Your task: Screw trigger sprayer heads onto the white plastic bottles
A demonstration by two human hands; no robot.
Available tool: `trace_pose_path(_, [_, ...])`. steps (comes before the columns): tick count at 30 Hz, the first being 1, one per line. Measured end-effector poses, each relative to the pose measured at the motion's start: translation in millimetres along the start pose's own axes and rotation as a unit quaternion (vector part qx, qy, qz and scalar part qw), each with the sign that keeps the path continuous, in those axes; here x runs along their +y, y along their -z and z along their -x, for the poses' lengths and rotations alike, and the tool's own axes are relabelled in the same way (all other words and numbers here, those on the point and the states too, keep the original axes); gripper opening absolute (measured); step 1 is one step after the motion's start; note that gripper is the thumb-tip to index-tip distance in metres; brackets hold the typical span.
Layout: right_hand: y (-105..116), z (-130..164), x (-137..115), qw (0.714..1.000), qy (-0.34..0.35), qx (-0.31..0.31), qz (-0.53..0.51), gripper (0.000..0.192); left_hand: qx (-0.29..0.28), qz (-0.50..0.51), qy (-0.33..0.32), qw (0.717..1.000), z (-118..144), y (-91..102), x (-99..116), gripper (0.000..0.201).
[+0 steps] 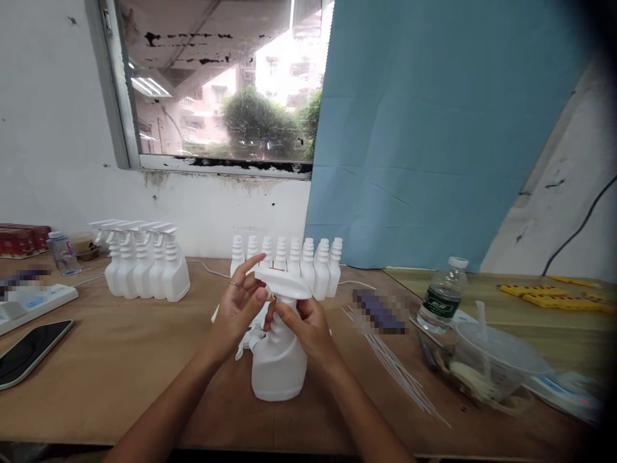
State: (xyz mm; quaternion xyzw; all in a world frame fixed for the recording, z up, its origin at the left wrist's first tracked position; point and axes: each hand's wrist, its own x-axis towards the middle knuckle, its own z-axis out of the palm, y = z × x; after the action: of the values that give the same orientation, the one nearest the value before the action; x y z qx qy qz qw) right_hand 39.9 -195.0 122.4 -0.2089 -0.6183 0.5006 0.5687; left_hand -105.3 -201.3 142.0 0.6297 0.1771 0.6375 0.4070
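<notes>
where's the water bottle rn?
Head view, right side of the table: the water bottle stands upright behind the clear plastic bowl, right of both hands and the white spray bottle.

No lettering is showing clearly enough to read. The water bottle is wearing a dark green label with white marks, too small and blurred to make out.

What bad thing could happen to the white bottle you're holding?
1. The white bottle stands on the table while the left hand and right hand work the spray head up top, so it might tip over.
2. A stray elbow could perhaps sweep the thin white tubes lying beside it, or knock the water bottle.
</notes>
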Motion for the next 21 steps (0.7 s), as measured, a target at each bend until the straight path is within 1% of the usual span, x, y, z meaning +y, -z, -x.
trace_pose_path(2, [-1.4,2.9,-0.9,1.0,0.006,0.022,-0.01,0.029,0.004,0.021,0.023,1.0,-1.3,-9.0,2.4,0.038])
trace_pose_path(5, [-2.5,7.2,-0.4,0.998,0.021,0.034,-0.049,0.03,0.033,0.02,0.014,0.999,0.8,-16.5,0.8,0.029])
trace_pose_path(7, [-2.7,8.0,0.6,0.998,0.021,0.029,-0.058,0.03,0.049,0.005,0.007,0.999,3.5,-18.3,-0.6,0.027])
trace_pose_path(11, [-3.6,6.0,0.3,0.999,0.015,0.04,-0.023,0.031,0.091,-0.029,0.008,0.995,7.7,-21.4,-2.5,0.027])
trace_pose_path(14, [-5.2,5.1,-3.0,0.998,0.031,0.043,-0.032,0.036,0.112,-0.041,0.011,0.993,7.9,-25.0,-4.3,0.027])
trace_pose_path(18, [-8.0,3.9,-6.6,0.999,0.019,0.051,-0.007,0.039,0.136,-0.065,0.01,0.988,6.0,-27.4,-7.2,0.026])
trace_pose_path(21, [-10.9,2.0,-6.5,0.999,0.027,0.044,-0.006,0.04,0.157,-0.082,0.0,0.984,5.9,-26.5,-9.3,0.025])
